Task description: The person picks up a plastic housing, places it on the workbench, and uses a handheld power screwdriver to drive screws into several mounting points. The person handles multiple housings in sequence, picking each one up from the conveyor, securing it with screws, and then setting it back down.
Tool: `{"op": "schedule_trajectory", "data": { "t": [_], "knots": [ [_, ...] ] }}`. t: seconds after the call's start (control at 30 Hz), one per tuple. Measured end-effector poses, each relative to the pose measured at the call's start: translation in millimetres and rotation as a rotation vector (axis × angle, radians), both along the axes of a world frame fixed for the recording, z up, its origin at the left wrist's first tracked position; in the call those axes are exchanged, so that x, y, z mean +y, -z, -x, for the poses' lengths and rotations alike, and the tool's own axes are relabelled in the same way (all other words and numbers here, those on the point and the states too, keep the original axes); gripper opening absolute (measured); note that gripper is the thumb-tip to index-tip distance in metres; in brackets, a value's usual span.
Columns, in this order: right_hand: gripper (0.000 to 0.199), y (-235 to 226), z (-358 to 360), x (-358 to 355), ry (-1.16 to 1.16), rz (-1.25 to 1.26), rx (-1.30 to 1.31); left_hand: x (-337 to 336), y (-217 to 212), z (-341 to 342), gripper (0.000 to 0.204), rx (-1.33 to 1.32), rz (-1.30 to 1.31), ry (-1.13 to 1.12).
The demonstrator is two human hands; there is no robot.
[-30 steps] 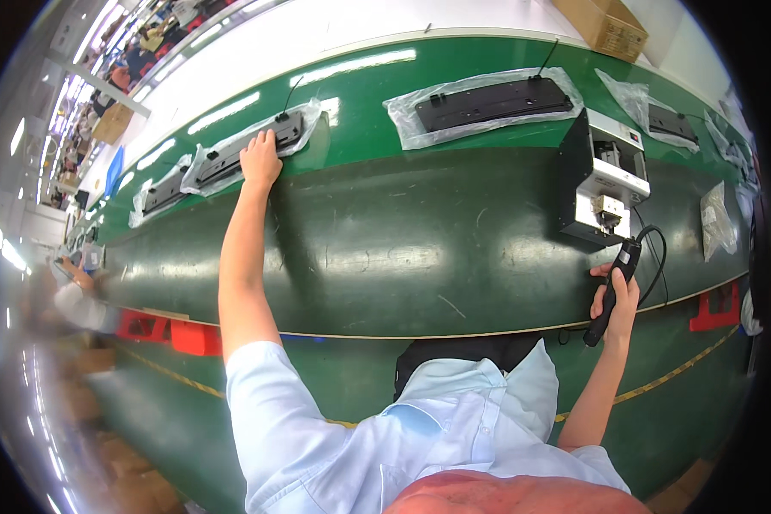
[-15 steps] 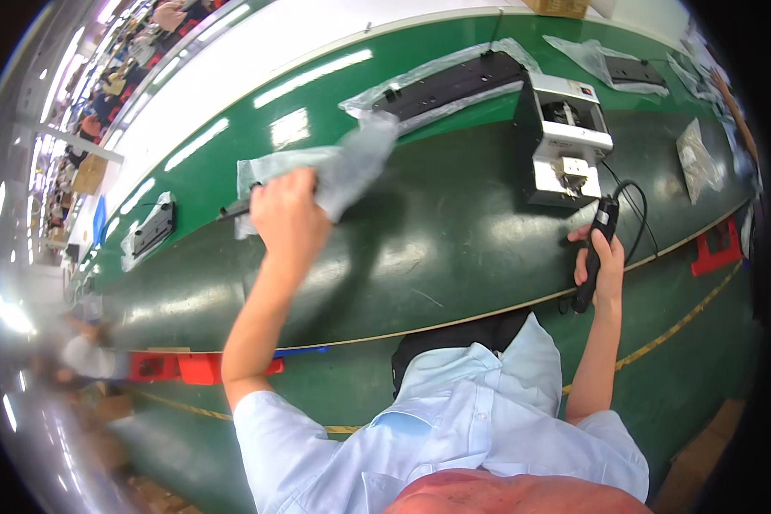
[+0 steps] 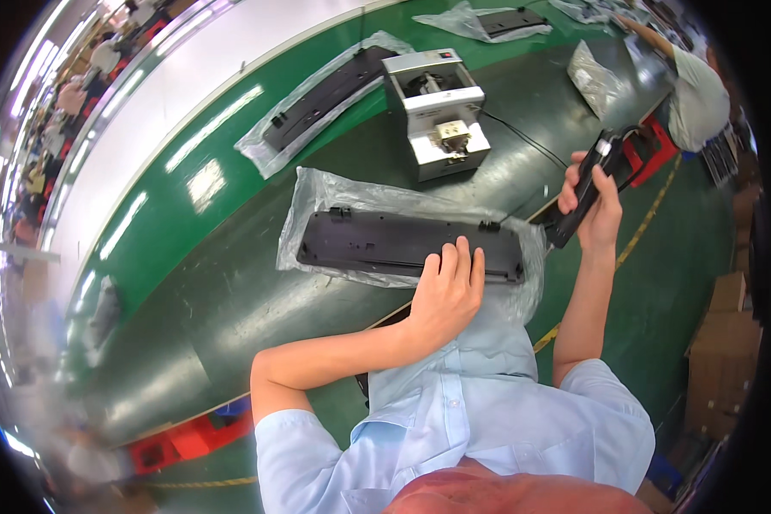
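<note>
A black keyboard (image 3: pixel 377 244) lies with its underside up on a clear plastic bag (image 3: pixel 317 193), close to the near edge of the bench. My left hand (image 3: pixel 450 287) rests on its lower right part, fingers stretched out over the near edge. Raised to the right, past the keyboard's right end, my right hand (image 3: pixel 604 210) grips a black electric screwdriver (image 3: pixel 584 193) with its tip end pointing down and left. The screwdriver's bit is too small to make out.
A silver and black screw feeder (image 3: pixel 441 116) stands behind the keyboard, with a black cable (image 3: pixel 527 141) running right. Other bagged keyboards (image 3: pixel 330 98) lie on the green belt (image 3: pixel 167 201). A small clear bag (image 3: pixel 593 77) lies right; beyond, a co-worker's arm (image 3: pixel 651 38) reaches in.
My left hand has brought the bagged keyboard from the left to in front of me, and its fingers now lie straight on it. The view has turned right; the screwdriver stays in my right hand.
</note>
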State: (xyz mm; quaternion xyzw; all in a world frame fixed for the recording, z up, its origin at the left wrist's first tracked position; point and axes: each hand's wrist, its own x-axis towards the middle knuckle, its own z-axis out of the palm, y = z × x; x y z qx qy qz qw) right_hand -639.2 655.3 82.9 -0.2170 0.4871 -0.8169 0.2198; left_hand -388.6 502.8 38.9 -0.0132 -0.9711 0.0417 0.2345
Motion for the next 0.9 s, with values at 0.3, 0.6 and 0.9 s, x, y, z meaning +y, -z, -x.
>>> {"op": "schedule_trajectory", "data": {
  "t": [0.3,0.6,0.9],
  "knots": [
    [0.086,-52.6,-31.3,-44.3,0.017,0.252,0.529,-52.2,-11.2,24.4,0.082,-0.234,-0.256,0.043],
    [0.072,-27.4,-29.6,-157.5,-0.123,0.343,0.496,-71.3,8.9,5.7,0.086,-0.159,-0.333,0.017],
    [0.056,-11.4,-43.2,-153.4,-0.125,0.323,0.405,-80.0,13.4,1.4,0.085,-0.135,-0.372,0.030]
  ]
}}
